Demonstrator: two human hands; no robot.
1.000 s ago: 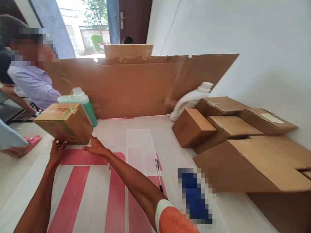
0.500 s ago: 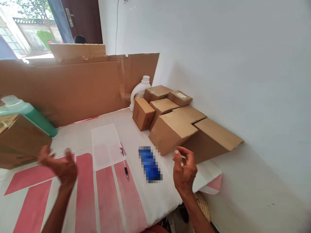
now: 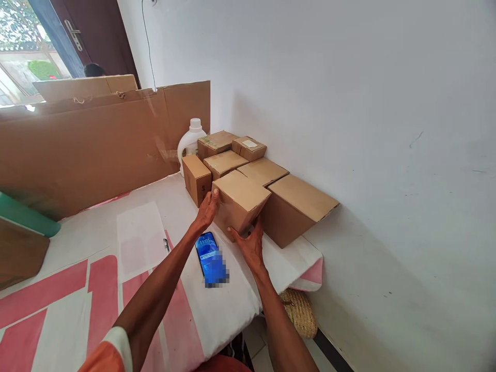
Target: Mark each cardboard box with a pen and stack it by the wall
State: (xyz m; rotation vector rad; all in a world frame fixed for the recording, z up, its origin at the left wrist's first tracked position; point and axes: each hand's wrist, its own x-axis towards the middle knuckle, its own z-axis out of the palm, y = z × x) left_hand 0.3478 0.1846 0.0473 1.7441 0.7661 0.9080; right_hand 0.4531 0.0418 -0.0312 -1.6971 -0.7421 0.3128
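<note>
A brown cardboard box (image 3: 241, 192) at the front of a cluster of boxes is between my two hands. My left hand (image 3: 206, 211) presses on its left side, thumb near the top corner. At its lower front right, my right hand (image 3: 251, 247) grips the bottom edge, the thumb on the front face and the other fingers partly hidden beneath. Close by on the cloth lies a phone (image 3: 209, 253) with a lit blue screen, partly pixelated. A pen (image 3: 166, 245) is mostly covered by my left forearm, beside a white sheet of paper (image 3: 140, 232).
More cardboard boxes (image 3: 304, 199) stand behind and to the right, against the wall. A white jug (image 3: 190, 142) is at the back, before a cardboard panel (image 3: 96, 144). At the left edge, a green bottle (image 3: 27, 214) rests over another box (image 3: 19, 258). A woven basket (image 3: 300, 312) sits below the table.
Both hands, earlier raised and apart over the table, have come together onto the front box. The view has swung to the right, and part of the phone's screen now shows unpixelated.
</note>
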